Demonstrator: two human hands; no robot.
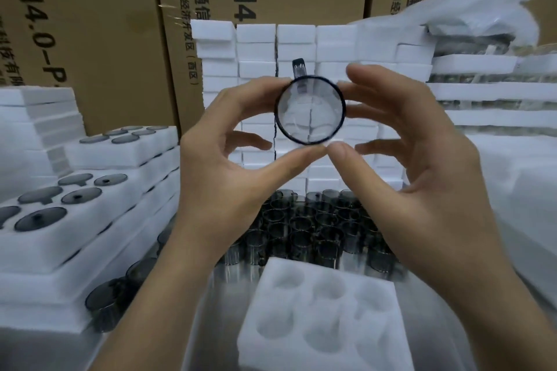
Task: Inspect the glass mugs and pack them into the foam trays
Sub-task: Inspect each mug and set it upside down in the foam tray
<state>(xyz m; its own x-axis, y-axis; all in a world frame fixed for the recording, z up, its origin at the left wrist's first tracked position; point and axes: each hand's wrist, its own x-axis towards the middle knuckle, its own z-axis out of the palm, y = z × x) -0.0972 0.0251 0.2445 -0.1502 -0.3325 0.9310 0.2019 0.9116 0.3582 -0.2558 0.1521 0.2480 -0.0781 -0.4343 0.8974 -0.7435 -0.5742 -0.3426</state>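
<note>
I hold one smoky glass mug (309, 110) up in front of me, its round end facing the camera and its handle pointing up. My left hand (229, 166) pinches its left rim and bottom with fingers and thumb. My right hand (401, 153) grips the right side, thumb at the lower edge. Below the hands stands a crowd of several dark glass mugs (313, 226) on the table. A white foam tray (319, 316) with several hollow pockets lies nearest me, with nothing in the pockets.
Stacked foam trays (75, 220) holding dark glass pieces rise at the left. A wall of white foam blocks (301, 42) stands behind the mugs, cardboard boxes (90, 24) behind that. More trays and plastic wrap (482, 9) pile up at the right.
</note>
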